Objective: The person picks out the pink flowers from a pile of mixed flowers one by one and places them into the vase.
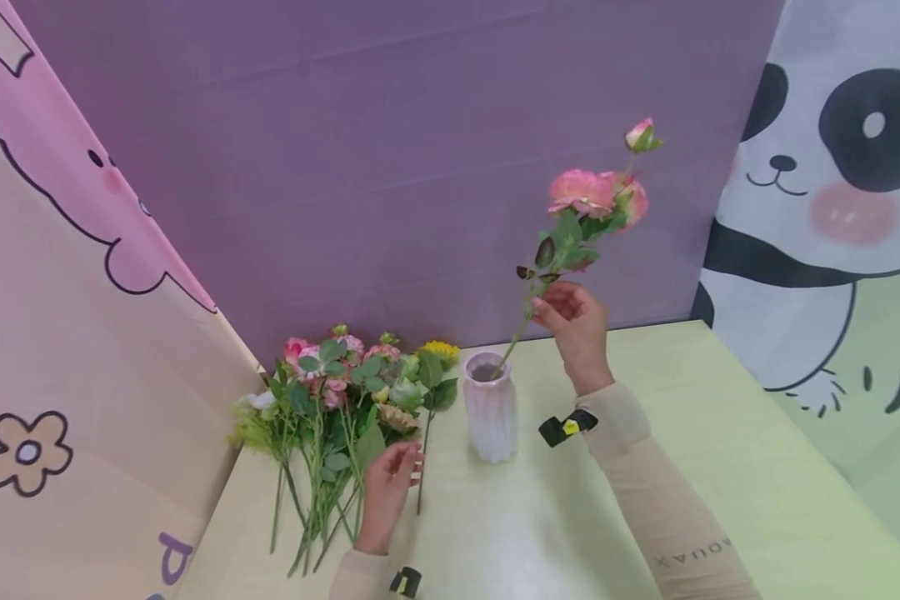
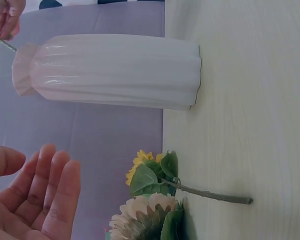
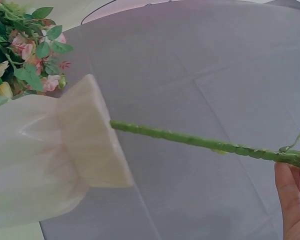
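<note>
My right grip (image 1: 581,333) pinches one stem of pink flowers (image 1: 567,232), its low end at the mouth of one vase (image 1: 492,417) on the bench (image 1: 720,433). My left grip (image 1: 387,492) is loose and wide, near one flower pile (image 1: 335,393) on the left.

Near the back edge of the table (image 1: 720,433), the vase (image 2: 115,70) looks like glazed ceramic — smooth and glossy, with bright streaks along its fluted side. The table itself shows fine, pale wood grain, smooth with a soft sheen. Beyond its back edge, the purple backdrop (image 1: 420,167) looks like matt cloth, faintly creased. The pink flower spray (image 1: 581,192) has matt, cloth-like petals; its green stem (image 3: 180,137) looks like plastic — slightly knobbly. Toward the back left corner, the heaped flowers (image 1: 335,393) have fabric-like petals. The sleeves (image 1: 675,500) are matt cloth.
</note>
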`<act>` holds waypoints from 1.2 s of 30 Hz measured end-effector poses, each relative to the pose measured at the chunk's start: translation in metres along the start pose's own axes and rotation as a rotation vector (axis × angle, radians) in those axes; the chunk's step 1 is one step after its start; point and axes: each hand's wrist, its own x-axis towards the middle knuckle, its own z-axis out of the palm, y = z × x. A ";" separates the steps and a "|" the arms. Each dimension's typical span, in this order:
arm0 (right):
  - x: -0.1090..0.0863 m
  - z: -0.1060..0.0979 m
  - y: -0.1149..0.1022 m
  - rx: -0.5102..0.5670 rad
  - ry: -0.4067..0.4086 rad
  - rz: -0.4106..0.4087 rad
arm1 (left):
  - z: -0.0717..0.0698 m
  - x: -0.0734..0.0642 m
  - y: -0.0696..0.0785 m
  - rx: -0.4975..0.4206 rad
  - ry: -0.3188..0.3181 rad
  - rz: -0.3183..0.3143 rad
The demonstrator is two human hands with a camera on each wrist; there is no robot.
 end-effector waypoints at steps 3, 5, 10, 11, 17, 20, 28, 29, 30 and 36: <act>-0.002 0.000 0.005 -0.020 -0.014 0.002 | 0.000 0.000 -0.001 0.011 0.004 -0.019; -0.003 0.000 0.009 -0.035 -0.015 0.012 | 0.000 0.000 0.000 0.018 0.005 -0.026; -0.007 0.002 0.017 -0.071 -0.024 0.053 | 0.000 0.002 -0.004 0.017 -0.005 -0.011; -0.008 0.002 0.019 -0.079 -0.029 0.061 | 0.000 0.004 -0.008 0.009 -0.007 -0.013; -0.014 0.003 0.029 -0.094 -0.054 0.106 | 0.001 0.014 -0.036 -0.016 -0.014 -0.035; -0.017 0.003 0.034 -0.086 -0.070 0.113 | 0.001 0.014 -0.040 -0.018 -0.017 -0.020; -0.023 0.002 0.042 -0.127 -0.119 0.139 | 0.001 0.013 -0.041 -0.008 -0.021 -0.015; -0.024 0.002 0.042 -0.142 -0.124 0.145 | 0.001 0.013 -0.042 -0.007 -0.020 -0.013; -0.024 0.002 0.043 -0.160 -0.130 0.149 | 0.001 0.013 -0.042 -0.007 -0.019 -0.012; -0.028 0.002 0.046 -0.266 -0.154 0.178 | 0.002 0.012 -0.043 -0.008 -0.022 -0.020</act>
